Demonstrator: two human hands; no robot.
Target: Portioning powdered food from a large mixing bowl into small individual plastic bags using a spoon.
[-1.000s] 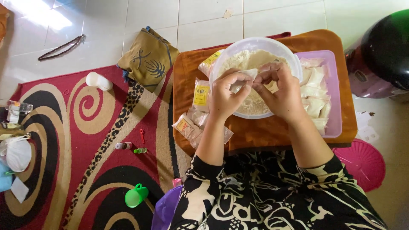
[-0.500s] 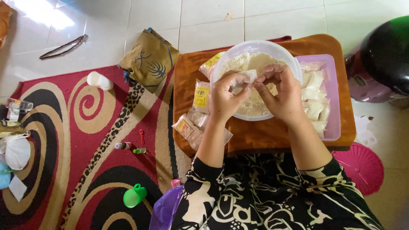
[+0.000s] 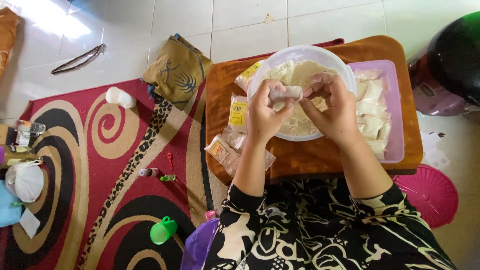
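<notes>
- Head view: both hands have stayed over the clear bowl (image 3: 303,55) of flour, but the left hand (image 3: 263,116) and right hand (image 3: 336,112) have drawn closer, fingers pinched together on one small pale dough piece (image 3: 286,93).
- This suggests the piece is being folded or sealed.
- One lilac tray (image 3: 393,107) of several finished pale pieces sits just right of the bowl on the orange table (image 3: 320,157).
- About four small packets (image 3: 238,111) lie to the left.

Sunlit white tiled floor (image 3: 250,20), red swirl-patterned rug (image 3: 100,150), perhaps woven.
</notes>
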